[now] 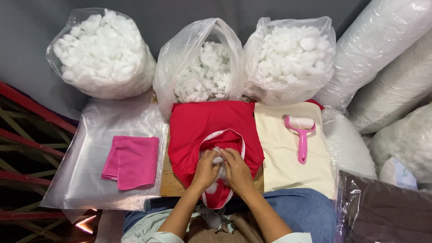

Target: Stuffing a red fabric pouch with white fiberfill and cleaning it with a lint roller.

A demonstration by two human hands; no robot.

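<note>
A red fabric cover [210, 128] with a white-edged opening lies on a wooden board in front of me. My left hand [205, 170] and my right hand [237, 170] are both at that opening, fingers closed on a clump of white stuffing [218, 157] that sits inside the cover. Three clear plastic bags of white fibre balls stand behind: one at the left [101, 54], one in the middle [202, 67], open toward the cover, and one at the right [292, 58].
A folded pink cloth [131, 161] lies on a clear plastic sheet [90, 148] at the left. A pink lint roller [300, 135] rests on cream fabric [279, 157] at the right. Wrapped white rolls [387, 67] crowd the right side; a red metal frame [27, 130] runs along the left.
</note>
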